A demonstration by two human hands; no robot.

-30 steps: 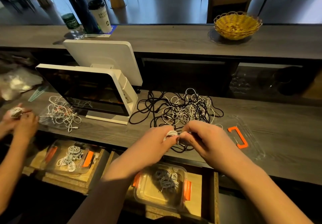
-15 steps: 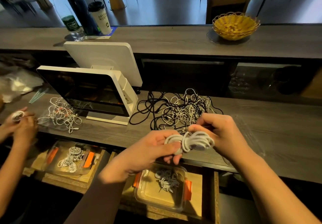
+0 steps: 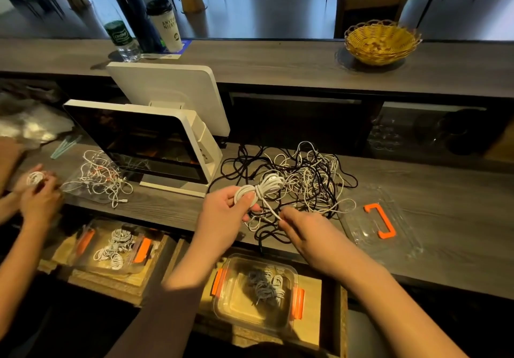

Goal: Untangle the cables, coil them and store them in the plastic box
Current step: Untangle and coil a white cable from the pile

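left hand (image 3: 226,213) grips coiled white cable bundle (image 3: 262,189); right hand (image 3: 303,231) pinches its loose tail above tangled black-and-white cable pile (image 3: 303,179).

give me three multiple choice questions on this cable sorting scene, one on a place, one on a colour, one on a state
1. Where is the plastic box that already holds coiled cables?
A. on the upper counter
B. in the open drawer below the counter edge
C. on top of the screen

2. What colour is the coiled cable held in the left hand?
A. white
B. orange
C. green

3. What is the right hand doing?
A. resting flat on the lid
B. pinching the loose end of the coiled cable
C. holding the wicker basket

Answers:
1. B, the box sits in the drawer beneath the hands.
2. A, the bundle is white against the black and white cable pile.
3. B, its fingertips close on the strand trailing from the coil.
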